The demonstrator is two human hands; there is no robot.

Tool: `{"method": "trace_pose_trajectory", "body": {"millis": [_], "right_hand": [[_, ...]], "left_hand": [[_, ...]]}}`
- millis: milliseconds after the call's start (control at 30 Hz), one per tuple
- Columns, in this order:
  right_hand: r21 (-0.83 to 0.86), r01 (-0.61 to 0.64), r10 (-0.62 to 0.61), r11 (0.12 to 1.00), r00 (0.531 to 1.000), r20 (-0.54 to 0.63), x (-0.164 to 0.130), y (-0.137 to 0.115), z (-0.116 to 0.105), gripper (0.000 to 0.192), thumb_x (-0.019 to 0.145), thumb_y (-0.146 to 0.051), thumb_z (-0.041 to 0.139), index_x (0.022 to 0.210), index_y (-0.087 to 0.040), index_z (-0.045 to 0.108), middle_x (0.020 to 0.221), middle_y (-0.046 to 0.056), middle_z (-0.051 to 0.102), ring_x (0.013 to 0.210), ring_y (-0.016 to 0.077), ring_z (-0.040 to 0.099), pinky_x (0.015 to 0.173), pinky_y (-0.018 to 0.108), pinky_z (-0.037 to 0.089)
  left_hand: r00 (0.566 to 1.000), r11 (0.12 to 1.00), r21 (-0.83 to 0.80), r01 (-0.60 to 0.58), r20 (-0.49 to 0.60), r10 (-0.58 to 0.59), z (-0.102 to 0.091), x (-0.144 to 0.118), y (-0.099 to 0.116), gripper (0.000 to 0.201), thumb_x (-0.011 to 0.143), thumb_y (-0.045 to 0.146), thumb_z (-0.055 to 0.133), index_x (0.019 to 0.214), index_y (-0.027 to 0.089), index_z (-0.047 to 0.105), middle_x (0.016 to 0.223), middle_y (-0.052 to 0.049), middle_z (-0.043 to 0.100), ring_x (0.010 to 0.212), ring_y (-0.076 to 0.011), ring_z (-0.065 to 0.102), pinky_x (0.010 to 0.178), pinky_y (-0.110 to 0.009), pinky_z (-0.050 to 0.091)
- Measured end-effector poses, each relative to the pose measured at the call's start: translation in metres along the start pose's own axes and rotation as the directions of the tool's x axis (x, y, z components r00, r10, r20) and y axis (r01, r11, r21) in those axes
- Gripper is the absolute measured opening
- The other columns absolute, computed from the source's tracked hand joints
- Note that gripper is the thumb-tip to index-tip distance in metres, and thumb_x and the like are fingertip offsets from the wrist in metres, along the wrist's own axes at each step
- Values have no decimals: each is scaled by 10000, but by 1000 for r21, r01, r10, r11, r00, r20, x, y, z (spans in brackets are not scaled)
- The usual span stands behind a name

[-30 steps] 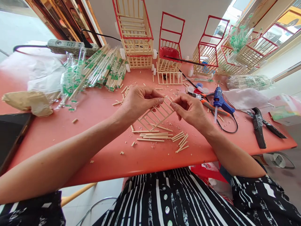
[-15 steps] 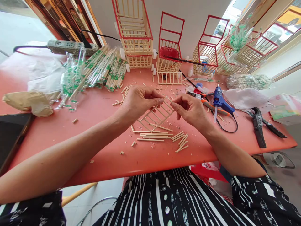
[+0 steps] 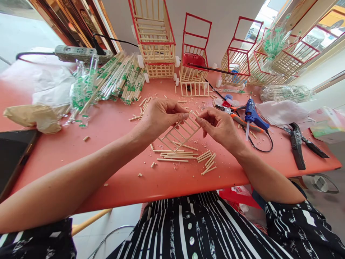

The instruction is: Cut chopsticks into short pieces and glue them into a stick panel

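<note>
A person's bare left hand (image 3: 163, 114) and right hand (image 3: 219, 126) each pinch, with thumb and fingers, the far end of a small ladder-shaped frame of pale wooden sticks (image 3: 184, 138), slanting over an orange-red surface (image 3: 121, 176). Loose pale wooden rods (image 3: 178, 157) lie nearest the person; a blue glue gun (image 3: 252, 117) sits right; a red-edged wooden cart (image 3: 155, 45) stands behind.

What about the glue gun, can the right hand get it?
Probably yes: the glue gun sits uncovered, right of the right hand, though that hand seems busy pinching the frame.
</note>
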State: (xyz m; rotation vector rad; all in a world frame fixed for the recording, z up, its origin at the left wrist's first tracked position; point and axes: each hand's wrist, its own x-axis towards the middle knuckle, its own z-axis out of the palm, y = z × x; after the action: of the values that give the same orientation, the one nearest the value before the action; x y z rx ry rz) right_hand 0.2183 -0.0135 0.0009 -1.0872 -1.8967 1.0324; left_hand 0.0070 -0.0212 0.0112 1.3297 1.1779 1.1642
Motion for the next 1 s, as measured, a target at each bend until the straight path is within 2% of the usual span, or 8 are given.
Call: {"method": "trace_pose_trajectory", "body": {"millis": [333, 733, 1000], "right_hand": [[4, -8, 8, 1000, 1000, -4, 0, 0, 0, 375, 943, -535, 730, 821, -198, 618, 743, -25, 571, 558, 91, 578, 491, 253, 525], [19, 15, -15, 1000, 1000, -9, -1, 0, 0, 285, 962, -428, 723, 834, -189, 637, 739, -32, 557, 555, 92, 589, 490, 253, 533], [6, 33, -32, 999, 997, -66, 3, 4, -2, 375, 928, -542, 754, 864, -178, 692, 701, -30, 623, 516, 88, 616, 484, 230, 498]], "left_hand": [[1000, 1000, -9, 20, -7, -20, 1, 1, -1, 85, 726, 156, 874, 725, 143, 791, 635, -19, 696, 548, -116, 614, 552, -249, 535], [1000, 1000, 0, 5, -9, -5, 2, 0, -1, 59, 730, 156, 862, 745, 143, 806, 631, -19, 707, 551, -118, 622, 540, -239, 538], [1000, 999, -49, -2, -14, 1, 2, 1, -5, 105, 744, 180, 880, 781, 144, 788, 653, -24, 730, 609, -144, 702, 559, -228, 554]]}}
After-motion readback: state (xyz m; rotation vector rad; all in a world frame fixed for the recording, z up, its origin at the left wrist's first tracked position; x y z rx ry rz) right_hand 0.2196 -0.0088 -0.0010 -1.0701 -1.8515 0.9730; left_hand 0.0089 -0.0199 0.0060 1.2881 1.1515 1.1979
